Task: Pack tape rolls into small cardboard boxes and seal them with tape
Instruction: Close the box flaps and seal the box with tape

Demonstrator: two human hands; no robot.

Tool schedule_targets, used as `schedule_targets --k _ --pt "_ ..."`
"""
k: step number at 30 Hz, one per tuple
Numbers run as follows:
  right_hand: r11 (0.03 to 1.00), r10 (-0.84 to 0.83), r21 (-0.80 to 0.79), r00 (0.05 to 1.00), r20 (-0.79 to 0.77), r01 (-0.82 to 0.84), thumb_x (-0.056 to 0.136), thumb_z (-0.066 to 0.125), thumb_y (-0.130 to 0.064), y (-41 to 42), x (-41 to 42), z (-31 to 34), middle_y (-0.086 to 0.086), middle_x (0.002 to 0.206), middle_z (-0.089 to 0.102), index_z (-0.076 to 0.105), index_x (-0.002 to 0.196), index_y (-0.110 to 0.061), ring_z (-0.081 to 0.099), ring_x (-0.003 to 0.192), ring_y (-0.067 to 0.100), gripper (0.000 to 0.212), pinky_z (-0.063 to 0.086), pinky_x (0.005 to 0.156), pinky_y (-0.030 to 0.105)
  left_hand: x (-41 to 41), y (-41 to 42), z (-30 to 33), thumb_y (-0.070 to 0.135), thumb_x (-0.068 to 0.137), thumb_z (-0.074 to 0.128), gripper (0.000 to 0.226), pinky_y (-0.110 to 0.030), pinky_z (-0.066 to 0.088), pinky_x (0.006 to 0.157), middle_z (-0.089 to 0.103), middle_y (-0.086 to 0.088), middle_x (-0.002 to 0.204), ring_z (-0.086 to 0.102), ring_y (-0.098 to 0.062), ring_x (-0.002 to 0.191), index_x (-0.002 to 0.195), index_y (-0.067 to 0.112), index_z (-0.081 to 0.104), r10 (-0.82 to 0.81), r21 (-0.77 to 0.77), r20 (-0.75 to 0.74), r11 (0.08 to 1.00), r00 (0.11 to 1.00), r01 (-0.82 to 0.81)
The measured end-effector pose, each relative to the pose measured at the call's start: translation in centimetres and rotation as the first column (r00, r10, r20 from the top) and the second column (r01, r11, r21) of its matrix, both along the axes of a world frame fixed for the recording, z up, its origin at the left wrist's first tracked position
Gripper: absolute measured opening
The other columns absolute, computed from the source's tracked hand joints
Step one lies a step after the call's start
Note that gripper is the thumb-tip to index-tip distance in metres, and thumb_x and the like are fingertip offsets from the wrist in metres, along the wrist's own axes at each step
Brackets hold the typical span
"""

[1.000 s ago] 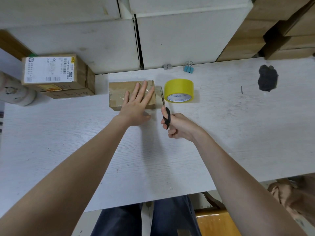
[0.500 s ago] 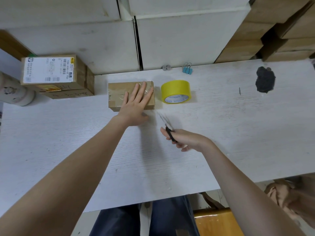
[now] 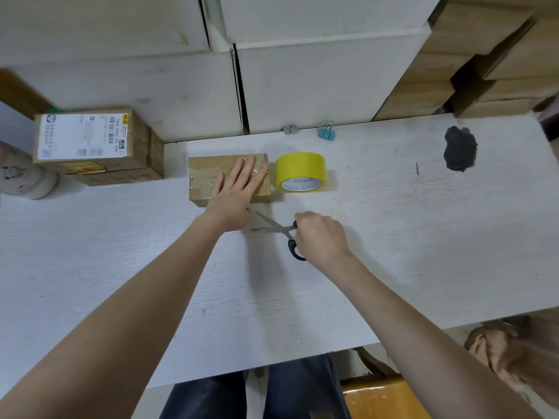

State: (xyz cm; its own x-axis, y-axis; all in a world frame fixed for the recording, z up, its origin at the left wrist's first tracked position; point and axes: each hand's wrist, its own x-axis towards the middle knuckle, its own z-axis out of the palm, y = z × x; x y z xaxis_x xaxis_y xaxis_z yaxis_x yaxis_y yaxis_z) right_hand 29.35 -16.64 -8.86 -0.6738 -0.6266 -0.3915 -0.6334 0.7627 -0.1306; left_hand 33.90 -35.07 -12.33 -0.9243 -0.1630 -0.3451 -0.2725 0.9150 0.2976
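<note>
A small brown cardboard box [image 3: 208,173], wrapped in clear tape, lies on the white table [image 3: 121,252]. My left hand [image 3: 234,195] rests flat on its right half, fingers spread. Right beside the box stands a yellow tape roll [image 3: 299,173] on its side. My right hand [image 3: 322,238] grips black-handled scissors [image 3: 279,231] just in front of the box; the blades are spread and point left toward my left wrist.
Two stacked cardboard boxes [image 3: 96,146], the top one labelled, sit at the back left beside a pale round object [image 3: 24,176]. A blue binder clip [image 3: 326,133] and a dark lump [image 3: 459,152] lie at the back. White and brown cartons line the far edge.
My right hand has brought the scissors from beside the tape roll down and to the front of the box, turning the blades to point left. My left hand stayed on the box.
</note>
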Motion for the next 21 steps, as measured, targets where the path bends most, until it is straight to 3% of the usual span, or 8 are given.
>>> schedule_targets --k 2,4,6,8,10,13,21 --pt "0.98 -0.047 -0.196 0.988 -0.146 0.017 0.094 0.046 -0.02 -0.8 -1.3 0.9 0.01 0.116 0.054 0.051 0.121 -0.01 0.058 0.098 0.034 0.029 0.033 0.067 0.036 0.1 0.1 0.0 0.001 0.076 0.045 0.097 -0.046 -0.006 0.115 -0.023 0.006 0.156 -0.019 -0.017 0.145 0.15 0.033 -0.009 0.005 0.016 -0.007 1.0 1.0 -0.005" --pt "0.941 -0.114 -0.338 0.963 -0.246 0.025 0.091 0.053 -0.034 -2.1 -3.2 1.5 0.01 0.13 0.046 0.044 0.135 -0.018 0.047 0.112 0.032 0.048 0.037 0.08 0.039 0.2 0.2 0.0 0.008 0.077 0.049 0.096 -0.047 -0.007 0.115 -0.022 0.006 0.157 -0.019 -0.017 0.145 0.15 0.032 -0.008 0.005 0.039 -0.013 0.999 1.0 -0.005" --pt "0.958 -0.119 -0.281 0.969 -0.216 0.055 0.088 0.055 -0.053 -3.3 -5.2 1.7 0.009 0.147 0.029 0.03 0.146 -0.029 0.031 0.129 0.033 0.068 0.033 0.096 0.048 0.2 0.2 0.0 0.014 0.078 0.052 0.096 -0.048 -0.007 0.114 -0.022 0.006 0.157 -0.02 -0.018 0.145 0.15 0.032 -0.008 0.001 0.049 -0.014 0.999 1.0 0.0" --pt "0.984 -0.105 -0.155 0.992 -0.074 0.093 0.087 0.049 -0.062 -4.1 -6.7 1.4 0.007 0.154 0.019 0.023 0.148 -0.034 0.021 0.137 0.033 0.072 0.029 0.102 0.055 0.3 0.2 0.0 0.015 0.078 0.052 0.095 -0.049 -0.006 0.114 -0.022 0.006 0.157 -0.02 -0.019 0.145 0.15 0.032 -0.009 -0.004 0.04 -0.015 0.999 1.0 0.005" --pt "0.986 -0.104 -0.123 0.994 0.046 0.109 0.089 0.049 -0.059 -4.5 -7.4 0.8 0.006 0.148 0.028 0.032 0.144 -0.032 0.026 0.132 0.034 0.064 0.033 0.099 0.053 0.4 0.1 -0.1 0.01 0.077 0.05 0.097 -0.049 -0.005 0.115 -0.022 0.006 0.157 -0.019 -0.018 0.145 0.15 0.032 -0.01 -0.011 0.007 -0.025 1.0 1.0 0.011" --pt "0.974 -0.109 -0.188 0.99 0.088 0.124 0.092 0.054 -0.046 -4.6 -8.0 0.5 0.009 0.134 0.038 0.042 0.136 -0.025 0.033 0.12 0.035 0.049 0.041 0.093 0.048 0.8 -0.3 -0.5 0.005 0.073 0.05 0.101 -0.048 -0.003 0.115 -0.022 0.007 0.157 -0.018 -0.018 0.145 0.15 0.033 -0.009 -0.029 -0.028 -0.052 0.999 0.998 0.028" --pt "0.97 -0.112 -0.193 0.977 0.182 0.147 0.091 0.059 -0.038 -2.7 -10.2 1.2 0.011 0.13 0.038 0.044 0.133 -0.022 0.03 0.122 0.035 0.047 0.035 0.099 0.045 1.5 -1.2 -1.0 0.008 0.072 0.057 0.106 -0.048 -0.003 0.115 -0.02 0.008 0.157 -0.017 -0.017 0.145 0.149 0.035 -0.01 -0.055 -0.046 -0.063 0.998 0.996 0.052"
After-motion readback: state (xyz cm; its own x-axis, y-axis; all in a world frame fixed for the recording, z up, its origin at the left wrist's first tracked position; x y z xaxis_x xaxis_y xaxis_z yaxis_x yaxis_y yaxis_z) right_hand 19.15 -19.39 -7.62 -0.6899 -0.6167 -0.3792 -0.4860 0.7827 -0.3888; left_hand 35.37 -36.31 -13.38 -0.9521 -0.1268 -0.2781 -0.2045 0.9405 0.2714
